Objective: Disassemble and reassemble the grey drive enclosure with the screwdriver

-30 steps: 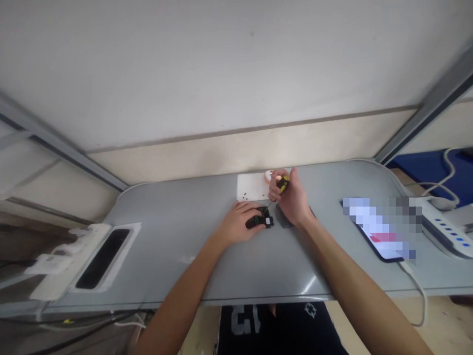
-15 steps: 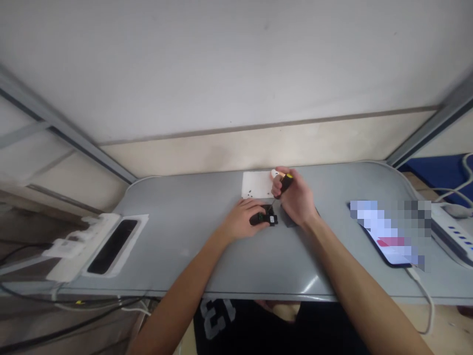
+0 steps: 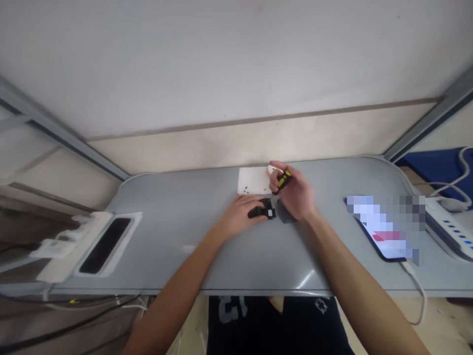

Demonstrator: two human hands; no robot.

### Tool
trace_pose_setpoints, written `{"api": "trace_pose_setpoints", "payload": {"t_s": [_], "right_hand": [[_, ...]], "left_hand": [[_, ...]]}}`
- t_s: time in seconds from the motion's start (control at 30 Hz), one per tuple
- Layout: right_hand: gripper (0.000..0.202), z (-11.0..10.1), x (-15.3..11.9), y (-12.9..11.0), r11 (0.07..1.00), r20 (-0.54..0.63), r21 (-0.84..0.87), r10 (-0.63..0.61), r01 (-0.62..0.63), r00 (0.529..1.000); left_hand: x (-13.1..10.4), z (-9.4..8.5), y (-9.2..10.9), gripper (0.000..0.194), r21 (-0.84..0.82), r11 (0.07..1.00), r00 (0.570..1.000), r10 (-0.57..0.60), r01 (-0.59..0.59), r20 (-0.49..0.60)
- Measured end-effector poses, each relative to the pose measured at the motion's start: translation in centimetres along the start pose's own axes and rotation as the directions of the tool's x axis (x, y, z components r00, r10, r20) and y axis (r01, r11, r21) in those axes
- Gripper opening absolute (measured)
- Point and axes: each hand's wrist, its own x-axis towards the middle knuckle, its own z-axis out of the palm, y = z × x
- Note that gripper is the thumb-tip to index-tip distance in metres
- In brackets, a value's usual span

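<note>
1. Right hand [image 3: 295,195] is closed around a small screwdriver [image 3: 283,180] with a black and yellow handle. Handle sticks up out of the fist, tilted; the thin shaft angles down toward the black part. Can't tell whether the tip is touching it.
2. Left hand [image 3: 240,217] lies palm down on the grey table [image 3: 177,222], fingers curled onto a small black device [image 3: 261,212], pinning it to the surface. Device sits mid-table, just in front of the white sheet, between the two hands.
3. White paper sheet [image 3: 253,180] lies flat at the table's far edge, just behind both hands. Several tiny dark specks [image 3: 247,188] on it, likely screws; too small to confirm.
4. Dark grey flat piece [image 3: 286,215] lies on the table under the right hand, partly hidden by it.
5. Phone [image 3: 384,229] on the right side of the table, screen lit, cable plugged in at its near end, well apart from the hands.
6. White power strip [image 3: 449,229] beyond the phone at the right edge.
7. White tray with a dark rectangular inset [image 3: 105,239] at the left end of the table.
</note>
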Motion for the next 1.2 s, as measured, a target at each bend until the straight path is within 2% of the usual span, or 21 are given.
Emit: {"api": "trace_pose_setpoints", "payload": {"t_s": [0.07,0.17,0.27,0.5,0.7,0.77,0.9,0.97,1.1,1.2], "right_hand": [[0.032,-0.1,0.0,-0.1,1.0,-0.015,0.018,0.0,0.0,1.0],[0.044,-0.2,0.2,0.2,0.999,-0.093,0.045,0.006,-0.002,0.996],[0.053,-0.3,0.5,0.5,1.0,-0.167,0.003,-0.014,0.014,0.986],[0.043,-0.4,0.3,0.0,1.0,-0.065,0.004,0.006,-0.006,0.998],[0.05,0.2,0.0,0.6,0.996,-0.058,-0.081,-0.048,0.044,0.997],[0.047,0.4,0.0,0.6,0.996,-0.05,-0.063,-0.066,0.063,0.997],[0.04,0.5,0.0,0.3,1.0,-0.008,0.008,-0.007,0.007,1.0],[0.038,0.4,-0.1,0.3,1.0,-0.02,0.008,-0.007,0.007,1.0],[0.049,0.2,0.0,0.7,0.997,-0.109,-0.05,-0.066,0.061,0.992],[0.049,0.1,0.3,0.9,0.989,-0.104,-0.13,-0.085,0.071,0.991]], "left_hand": [[0.1,0.0,0.0,0.023,-0.004,1.0,1.0,0.001,-0.001,0.003],[0.1,-0.1,0.2,0.023,0.006,1.0,1.0,-0.008,0.008,0.002],[-0.1,-0.4,0.5,0.023,0.024,1.0,1.0,-0.013,0.013,0.013],[-0.1,-0.6,0.8,0.022,0.023,0.999,0.999,-0.027,0.026,0.027],[-0.1,-0.5,0.7,0.026,0.024,0.999,0.999,-0.035,0.034,0.018],[-0.2,-0.4,0.7,0.026,0.011,0.999,0.999,-0.035,0.035,0.015],[-0.3,-0.4,0.7,0.024,-0.019,0.999,0.999,-0.044,0.043,-0.008],[-0.3,-0.3,0.6,0.023,-0.024,0.999,0.999,-0.034,0.034,-0.009],[-0.3,-0.3,0.4,0.024,-0.019,1.0,1.0,-0.013,0.013,0.0],[-0.3,-0.3,0.3,0.025,-0.005,1.0,1.0,-0.008,0.008,0.0]]}}
